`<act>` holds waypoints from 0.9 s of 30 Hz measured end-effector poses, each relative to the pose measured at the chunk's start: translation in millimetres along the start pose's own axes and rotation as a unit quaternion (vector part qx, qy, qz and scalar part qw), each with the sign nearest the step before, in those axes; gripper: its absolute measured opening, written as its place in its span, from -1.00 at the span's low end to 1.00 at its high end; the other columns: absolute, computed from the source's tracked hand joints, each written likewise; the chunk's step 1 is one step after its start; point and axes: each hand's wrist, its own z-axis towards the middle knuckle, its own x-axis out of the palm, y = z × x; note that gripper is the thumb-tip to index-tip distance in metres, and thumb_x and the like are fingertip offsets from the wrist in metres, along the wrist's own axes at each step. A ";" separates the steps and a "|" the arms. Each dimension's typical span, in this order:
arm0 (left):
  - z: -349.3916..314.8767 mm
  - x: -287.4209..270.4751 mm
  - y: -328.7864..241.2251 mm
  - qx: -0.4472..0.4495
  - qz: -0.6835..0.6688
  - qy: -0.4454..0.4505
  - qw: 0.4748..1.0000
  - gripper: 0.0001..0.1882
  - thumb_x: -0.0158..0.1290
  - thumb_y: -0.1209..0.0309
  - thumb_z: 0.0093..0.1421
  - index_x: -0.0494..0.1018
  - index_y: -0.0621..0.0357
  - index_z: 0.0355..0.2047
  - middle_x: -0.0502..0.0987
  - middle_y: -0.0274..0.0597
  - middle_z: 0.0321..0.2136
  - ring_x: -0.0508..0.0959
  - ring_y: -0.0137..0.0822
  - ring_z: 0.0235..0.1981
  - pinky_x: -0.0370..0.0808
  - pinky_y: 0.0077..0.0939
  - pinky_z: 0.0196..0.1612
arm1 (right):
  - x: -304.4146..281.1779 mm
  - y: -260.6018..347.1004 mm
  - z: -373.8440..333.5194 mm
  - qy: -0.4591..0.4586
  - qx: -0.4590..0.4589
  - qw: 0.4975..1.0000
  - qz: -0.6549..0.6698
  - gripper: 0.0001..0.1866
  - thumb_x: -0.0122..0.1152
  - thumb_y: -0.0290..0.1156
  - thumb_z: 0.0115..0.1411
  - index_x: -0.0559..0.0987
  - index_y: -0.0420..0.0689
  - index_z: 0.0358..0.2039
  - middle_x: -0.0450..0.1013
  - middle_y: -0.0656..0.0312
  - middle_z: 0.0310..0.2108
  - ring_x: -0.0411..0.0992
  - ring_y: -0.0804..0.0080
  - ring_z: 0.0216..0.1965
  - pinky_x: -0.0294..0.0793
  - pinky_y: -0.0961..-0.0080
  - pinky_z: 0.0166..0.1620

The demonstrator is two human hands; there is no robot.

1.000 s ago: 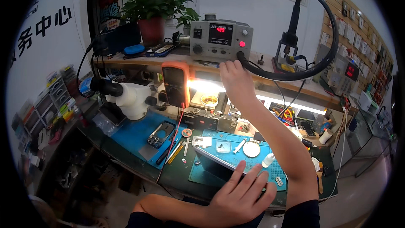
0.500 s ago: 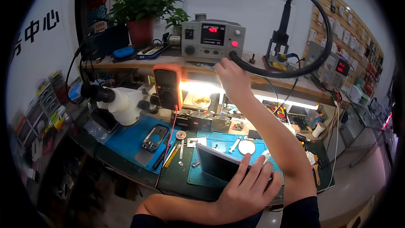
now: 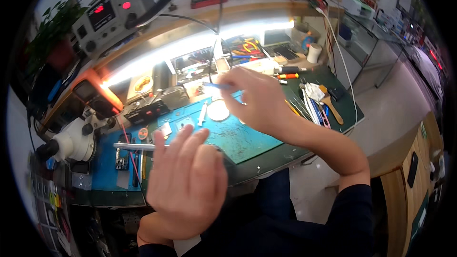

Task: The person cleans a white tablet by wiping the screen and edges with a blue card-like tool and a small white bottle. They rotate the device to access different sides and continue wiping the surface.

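Observation:
My left hand [image 3: 186,185] is at the lower left of centre, closed on a thin flat tablet-like device [image 3: 133,146] with a silver edge. The device is seen almost edge-on; my fingers and the back of the hand cover much of it. Farther forward and to the right, my right hand [image 3: 259,100] pinches a thin blue strip-like tool [image 3: 216,85], too blurred to name more exactly. Below that hand lies a blue work mat [image 3: 245,143] with a round white dish [image 3: 218,111] and a white syringe [image 3: 203,114].
A white microscope [image 3: 71,142] and an orange multimeter [image 3: 97,90] stand at left. The grey station [image 3: 102,16] with red lights sits on the shelf; its black hose [image 3: 164,2] crosses overhead. Right of the mat lie tweezers, a brush [image 3: 333,109] and other hand tools.
My right hand has left the station's front and come down over the mat, now with a blue tool. My left hand and the device shifted left; the view has turned right and downward.

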 end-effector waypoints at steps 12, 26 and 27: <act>6.3 2.9 -6.3 -0.054 -0.045 0.050 0.996 -0.87 0.11 0.63 0.26 0.43 0.23 -0.20 0.65 0.10 -0.04 0.68 0.18 0.01 0.43 0.24 0.27 | -46.1 -13.1 -128.8 0.024 0.407 0.752 0.518 -0.78 0.39 -0.51 0.31 0.52 -0.18 -0.11 0.61 0.22 -0.18 0.60 0.57 -0.23 0.60 0.66 -0.31; 8.7 -10.4 -9.2 -0.070 -0.038 0.083 0.993 -0.75 0.10 0.73 0.13 0.46 0.22 -0.20 0.68 -0.01 -0.06 0.67 0.11 0.07 0.41 0.17 0.30 | 6.2 48.8 -95.6 -0.189 0.037 0.936 0.294 -0.75 0.51 -0.59 0.12 0.66 -0.18 -0.18 0.62 0.12 -0.26 0.61 0.38 -0.37 0.61 0.53 -0.36; 9.3 -11.4 -9.1 -0.070 -0.038 0.090 0.993 -0.74 0.10 0.73 0.12 0.46 0.22 -0.20 0.68 -0.01 -0.06 0.67 0.11 0.07 0.41 0.18 0.30 | 10.1 53.2 -93.9 -0.205 0.024 0.941 0.267 -0.74 0.50 -0.59 0.11 0.67 -0.18 -0.18 0.62 0.12 -0.26 0.61 0.36 -0.38 0.60 0.52 -0.36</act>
